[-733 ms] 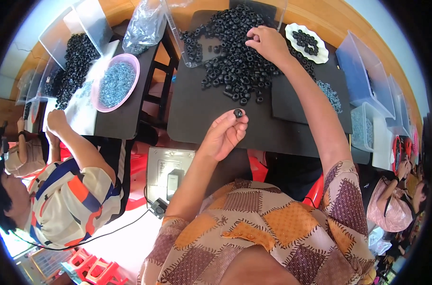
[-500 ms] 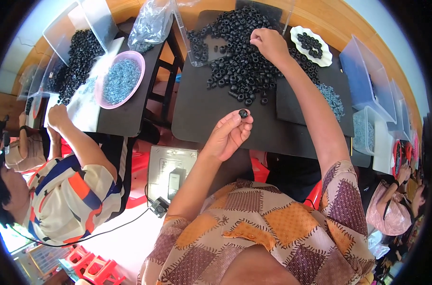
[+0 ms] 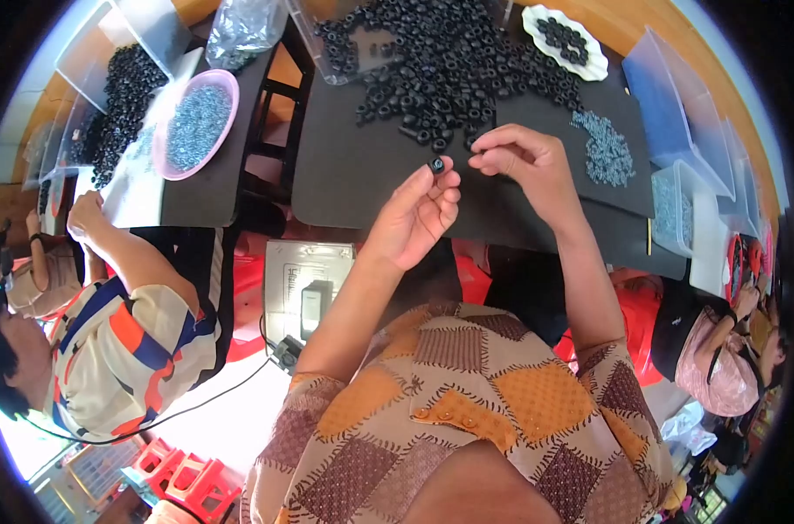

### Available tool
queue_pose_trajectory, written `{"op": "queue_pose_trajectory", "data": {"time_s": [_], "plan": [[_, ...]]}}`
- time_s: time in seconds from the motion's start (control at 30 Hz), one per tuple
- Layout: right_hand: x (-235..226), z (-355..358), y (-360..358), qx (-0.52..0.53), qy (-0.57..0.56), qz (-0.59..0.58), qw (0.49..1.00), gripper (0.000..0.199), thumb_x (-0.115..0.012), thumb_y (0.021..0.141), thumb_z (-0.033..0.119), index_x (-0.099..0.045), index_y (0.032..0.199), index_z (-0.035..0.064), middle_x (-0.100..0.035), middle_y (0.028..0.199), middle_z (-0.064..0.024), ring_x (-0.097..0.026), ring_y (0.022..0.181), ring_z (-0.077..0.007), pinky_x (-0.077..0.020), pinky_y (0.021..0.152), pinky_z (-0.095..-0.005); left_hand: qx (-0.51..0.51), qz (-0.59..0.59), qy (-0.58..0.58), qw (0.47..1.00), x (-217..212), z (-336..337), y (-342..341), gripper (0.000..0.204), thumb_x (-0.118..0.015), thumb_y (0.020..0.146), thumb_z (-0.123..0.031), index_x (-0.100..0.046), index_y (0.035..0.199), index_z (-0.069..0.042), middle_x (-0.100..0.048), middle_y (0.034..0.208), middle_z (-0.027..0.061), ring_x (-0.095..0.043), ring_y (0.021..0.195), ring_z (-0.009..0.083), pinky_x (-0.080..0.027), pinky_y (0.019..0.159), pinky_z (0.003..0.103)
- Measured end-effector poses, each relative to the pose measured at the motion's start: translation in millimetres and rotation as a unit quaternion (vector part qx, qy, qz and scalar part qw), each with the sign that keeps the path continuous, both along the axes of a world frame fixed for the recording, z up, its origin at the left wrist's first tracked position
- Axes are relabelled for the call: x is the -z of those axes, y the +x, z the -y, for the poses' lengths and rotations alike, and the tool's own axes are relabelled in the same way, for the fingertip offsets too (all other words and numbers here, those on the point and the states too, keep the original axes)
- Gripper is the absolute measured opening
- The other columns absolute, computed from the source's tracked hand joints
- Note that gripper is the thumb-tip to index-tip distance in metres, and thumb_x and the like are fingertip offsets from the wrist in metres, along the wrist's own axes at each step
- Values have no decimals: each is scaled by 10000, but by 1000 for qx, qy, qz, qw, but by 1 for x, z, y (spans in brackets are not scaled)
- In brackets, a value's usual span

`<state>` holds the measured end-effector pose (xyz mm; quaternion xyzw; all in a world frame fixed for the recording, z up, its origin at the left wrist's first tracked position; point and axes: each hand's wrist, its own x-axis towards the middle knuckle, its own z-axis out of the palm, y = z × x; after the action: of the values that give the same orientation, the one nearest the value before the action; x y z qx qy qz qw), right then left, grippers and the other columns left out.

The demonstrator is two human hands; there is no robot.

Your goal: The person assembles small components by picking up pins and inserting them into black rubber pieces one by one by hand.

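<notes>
My left hand (image 3: 414, 214) is closed, pinching a small hollow black plastic cap (image 3: 436, 164) between thumb and fingertips, its round opening showing a paler inside. To its right, my right hand (image 3: 528, 166) has thumb and forefinger brought close together. A dark bit shows at those fingertips, too small to tell whether it is held or lies behind them. Beyond both hands spreads a heap of loose black caps (image 3: 432, 65) on the dark table (image 3: 345, 166). Right of my right hand lies a pile of small bluish clear parts (image 3: 605, 153).
A white scalloped plate (image 3: 594, 65) with black pieces stands at the far right. Clear bins (image 3: 681, 122) line the right edge. On the left table are a pink bowl (image 3: 233, 105) of bluish parts and a plastic bag (image 3: 244, 35). A co-worker (image 3: 126, 341) sits at left.
My right hand has come back from the far black heap to beside my left hand. My left hand keeps the black cap, and the view has shifted slightly.
</notes>
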<state>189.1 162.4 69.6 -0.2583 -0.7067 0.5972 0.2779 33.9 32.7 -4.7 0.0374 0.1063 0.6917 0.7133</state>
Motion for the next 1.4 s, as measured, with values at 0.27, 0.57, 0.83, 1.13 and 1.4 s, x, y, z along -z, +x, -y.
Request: {"op": "queue_pose_trajectory", "data": {"time_s": [0.27,0.57,0.83,1.13,1.4], "plan": [[-5,32,16,58,106,5,993,181,-710,822,-35,-710,1000,0,-713,938,-82,-694,876,-130,-562,752,-253,-30,-114,2,993,-8,-3,14,284,-603,994,-187,-622,1213,-7,-675,1053,77,-632,896,128,-540,806,240],[2,34,18,56,133,-25,989,128,-739,787,-45,-706,902,0,-723,856,-57,-694,777,-112,-556,705,-246,-87,-295,-9,952,-14,2,21,261,-646,963,-146,-662,1175,6,-703,1041,66,-631,881,102,-509,803,233],[5,37,15,66,270,-5,961,157,-757,742,-52,-670,858,9,-699,853,-69,-686,759,-168,-547,686,-273,-127,-474,-23,871,-20,6,18,238,-680,940,-148,-691,1117,11,-695,938,25,-616,834,77,-499,781,228],[11,40,11,58,304,4,951,156,-734,745,-65,-645,852,5,-676,845,-82,-678,759,-190,-540,675,-283,-125,-509,-54,850,-20,9,15,215,-689,924,-109,-697,1092,25,-683,892,16,-619,831,71,-494,761,212],[32,48,1,81,261,12,962,193,-731,735,-75,-621,871,6,-646,821,-90,-685,743,-183,-550,667,-280,-163,-675,-43,718,-27,10,9,167,-704,886,-50,-710,1036,24,-679,895,17,-611,780,63,-500,717,213]]}}
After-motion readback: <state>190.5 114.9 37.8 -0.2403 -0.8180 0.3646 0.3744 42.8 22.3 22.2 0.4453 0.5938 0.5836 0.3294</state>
